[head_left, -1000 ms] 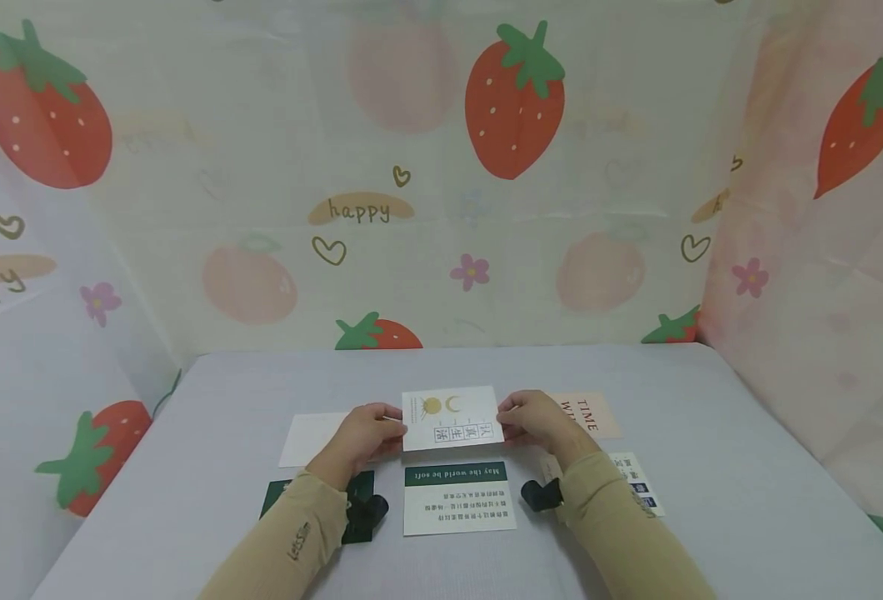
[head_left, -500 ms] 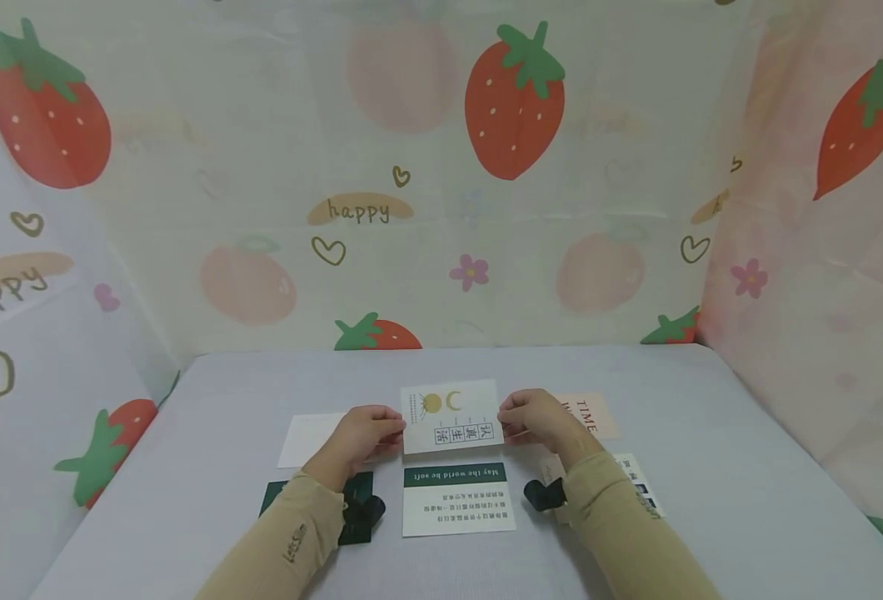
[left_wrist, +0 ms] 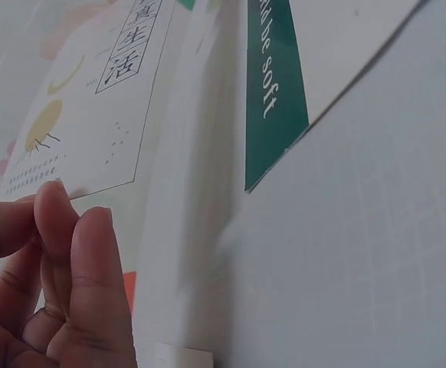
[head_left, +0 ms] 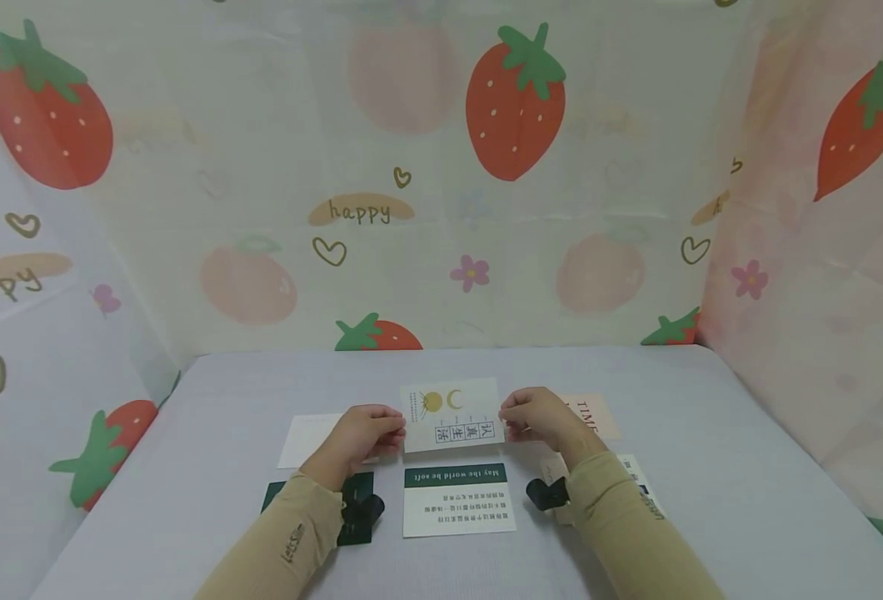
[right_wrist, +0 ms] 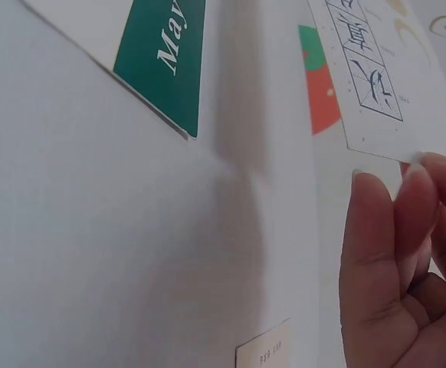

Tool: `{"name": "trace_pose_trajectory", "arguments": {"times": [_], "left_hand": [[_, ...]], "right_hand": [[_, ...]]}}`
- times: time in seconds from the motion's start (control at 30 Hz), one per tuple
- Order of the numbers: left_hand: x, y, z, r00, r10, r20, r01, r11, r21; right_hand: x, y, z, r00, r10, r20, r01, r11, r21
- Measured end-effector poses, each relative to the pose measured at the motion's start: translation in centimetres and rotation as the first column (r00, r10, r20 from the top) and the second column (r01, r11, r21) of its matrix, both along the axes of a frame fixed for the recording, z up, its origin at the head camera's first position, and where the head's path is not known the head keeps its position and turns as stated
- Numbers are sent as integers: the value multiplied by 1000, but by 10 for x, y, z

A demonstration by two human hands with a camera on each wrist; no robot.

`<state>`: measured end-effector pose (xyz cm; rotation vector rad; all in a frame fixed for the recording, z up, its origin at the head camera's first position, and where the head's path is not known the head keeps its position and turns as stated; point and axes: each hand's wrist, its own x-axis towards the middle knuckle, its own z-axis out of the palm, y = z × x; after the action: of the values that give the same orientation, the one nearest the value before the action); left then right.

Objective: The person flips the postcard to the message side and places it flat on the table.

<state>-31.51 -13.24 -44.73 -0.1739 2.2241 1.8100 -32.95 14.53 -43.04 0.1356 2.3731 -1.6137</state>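
A white card (head_left: pixel 449 414) with a yellow sun, a crescent and boxed characters is held up off the table, tilted toward the head camera. My left hand (head_left: pixel 367 435) pinches its left edge between thumb and fingers, as the left wrist view also shows on the card (left_wrist: pixel 93 100). At the opposite edge my right hand (head_left: pixel 537 419) pinches it the same way; in the right wrist view the fingertips (right_wrist: pixel 416 188) meet at the card's corner. Just below it on the table lies a white card with a green band (head_left: pixel 456 500), lettered "May the world be soft".
A white card (head_left: pixel 306 439) and a dark green card (head_left: pixel 276 492) lie at the left, partly under the left arm. To the right are a pink "TIME" card (head_left: pixel 595 414), a white card with blue squares (head_left: pixel 632 468) and a small pinkish card (head_left: pixel 554 471). Strawberry-print curtains surround the table.
The sun-and-crescent card has risen slightly and tipped further upright, both hands still pinching its edges. The cards on the table have stayed in place.
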Motion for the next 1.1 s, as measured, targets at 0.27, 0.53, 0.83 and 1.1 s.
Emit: {"name": "trace_pose_trajectory", "arguments": {"times": [0.27,0.53,0.83,1.1], "left_hand": [[-3,-1,-1,1000,4,15,-4,999,34],[-4,-1,-1,1000,4,20,-5,999,48],[-4,-3,0,999,21,32,-24,997,76],[-3,-3,0,1000,6,15,-7,996,87]], "right_hand": [[1,-1,2,1000,-2,3,2,1000,-17],[2,-1,2,1000,12,7,-12,998,-59],[0,2,1,999,34,12,-33,996,-85],[0,2,-1,999,52,-6,-53,993,-109]]}}
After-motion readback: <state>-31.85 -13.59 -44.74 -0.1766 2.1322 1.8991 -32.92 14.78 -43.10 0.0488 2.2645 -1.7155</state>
